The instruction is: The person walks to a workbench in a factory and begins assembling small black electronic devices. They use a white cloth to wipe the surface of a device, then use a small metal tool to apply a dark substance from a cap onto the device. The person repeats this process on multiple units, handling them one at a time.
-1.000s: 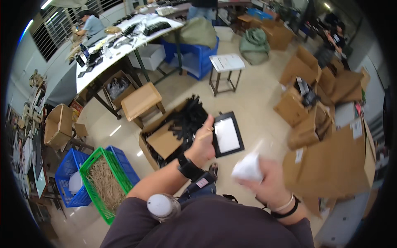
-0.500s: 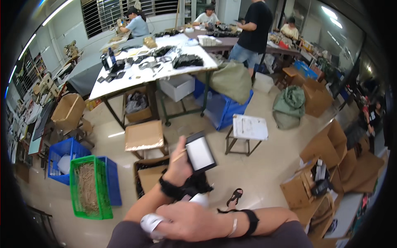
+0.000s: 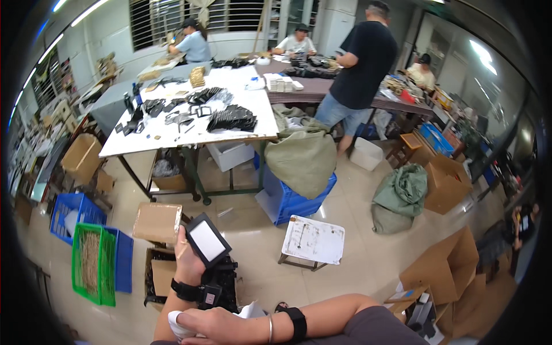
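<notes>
My left hand, a dark band with a small box on its wrist, grips a flat black frame by its left edge. A white rectangular panel fills the frame's middle, tilted up toward me. Close to my body, below the frame and apart from it, my right hand is closed around a white cloth. Part of that cloth also sticks out past the knuckles. Under my left hand stands an open carton lined with black plastic; its contents are partly hidden by my arm.
A cardboard-topped stool stands beyond my left hand, and a white-topped stool is ahead right. Farther off, a white table carries stacked black pieces. Green and blue crates flank the left, cartons the right. Several people work at the back.
The view has shifted, so both my hands now appear lower and farther left, and the table looks nearer. The black frame stays in my left hand, the cloth in my right.
</notes>
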Available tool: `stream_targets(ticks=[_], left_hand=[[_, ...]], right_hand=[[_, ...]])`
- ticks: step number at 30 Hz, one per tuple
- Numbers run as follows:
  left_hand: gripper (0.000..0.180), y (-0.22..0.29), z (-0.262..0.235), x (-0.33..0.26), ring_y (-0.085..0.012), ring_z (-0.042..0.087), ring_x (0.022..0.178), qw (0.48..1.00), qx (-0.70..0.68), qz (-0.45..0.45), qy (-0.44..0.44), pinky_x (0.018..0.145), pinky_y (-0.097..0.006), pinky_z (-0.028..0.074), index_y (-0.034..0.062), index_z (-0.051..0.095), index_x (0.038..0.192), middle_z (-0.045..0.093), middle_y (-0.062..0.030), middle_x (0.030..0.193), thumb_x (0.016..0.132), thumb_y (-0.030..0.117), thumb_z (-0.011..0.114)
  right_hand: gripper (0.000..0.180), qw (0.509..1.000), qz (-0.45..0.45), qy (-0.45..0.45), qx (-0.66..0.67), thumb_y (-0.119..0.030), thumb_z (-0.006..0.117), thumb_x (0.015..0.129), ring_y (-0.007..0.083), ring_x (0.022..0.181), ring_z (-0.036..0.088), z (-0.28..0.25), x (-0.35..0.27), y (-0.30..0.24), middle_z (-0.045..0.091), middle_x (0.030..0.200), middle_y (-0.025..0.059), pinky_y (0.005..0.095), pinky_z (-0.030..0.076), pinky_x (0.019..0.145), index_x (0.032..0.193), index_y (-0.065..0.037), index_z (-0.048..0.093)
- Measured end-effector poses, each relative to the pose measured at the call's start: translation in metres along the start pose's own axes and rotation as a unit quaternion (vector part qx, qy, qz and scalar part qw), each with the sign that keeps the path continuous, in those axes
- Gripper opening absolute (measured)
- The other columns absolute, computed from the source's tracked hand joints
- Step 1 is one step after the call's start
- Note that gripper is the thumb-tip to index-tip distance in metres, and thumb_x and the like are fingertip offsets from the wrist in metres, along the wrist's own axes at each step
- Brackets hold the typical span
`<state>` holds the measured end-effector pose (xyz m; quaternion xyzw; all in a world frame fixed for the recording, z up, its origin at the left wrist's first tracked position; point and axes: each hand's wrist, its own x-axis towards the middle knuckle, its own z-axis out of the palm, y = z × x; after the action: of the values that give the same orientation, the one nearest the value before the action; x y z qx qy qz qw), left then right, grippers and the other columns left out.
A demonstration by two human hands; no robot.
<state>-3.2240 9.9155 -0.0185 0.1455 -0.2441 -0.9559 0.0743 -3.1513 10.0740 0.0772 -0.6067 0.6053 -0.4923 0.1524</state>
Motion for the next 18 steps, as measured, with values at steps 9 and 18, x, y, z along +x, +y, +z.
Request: stream_targets(ticks=[9, 18], left_hand=[[0.056, 0.036, -0.062, 0.095, -0.0313, 0.057, 0.101, 0.997, 0.023, 0.039, 0.062, 0.091, -0.049, 0.043, 0.0023, 0.047, 0.123, 0.056, -0.0162, 0.114, 0.093, 0.048, 0.033], [0.055, 0.131, -0.114, 0.163, -0.0331, 0.055, 0.106, 0.988, 0.022, 0.071, 0.137, 0.093, -0.050, 0.042, 0.0032, 0.048, 0.122, 0.056, -0.0161, 0.116, 0.093, 0.047, 0.031]], right_hand=[[0.039, 0.992, -0.068, 0.050, 0.092, -0.029, 0.071, 0.075, 0.0304, 0.064, 0.057, -0.052, 0.022, 0.099, 0.054, 0.077, 0.0132, 0.0351, 0.048, 0.056, 0.095, 0.000, 0.052], [0.031, 0.946, 0.169, 0.247, 0.124, -0.019, 0.070, 0.079, 0.0065, 0.070, 0.056, -0.205, 0.120, 0.234, 0.062, 0.079, 0.0050, 0.0231, 0.046, 0.056, 0.098, -0.002, 0.054]])
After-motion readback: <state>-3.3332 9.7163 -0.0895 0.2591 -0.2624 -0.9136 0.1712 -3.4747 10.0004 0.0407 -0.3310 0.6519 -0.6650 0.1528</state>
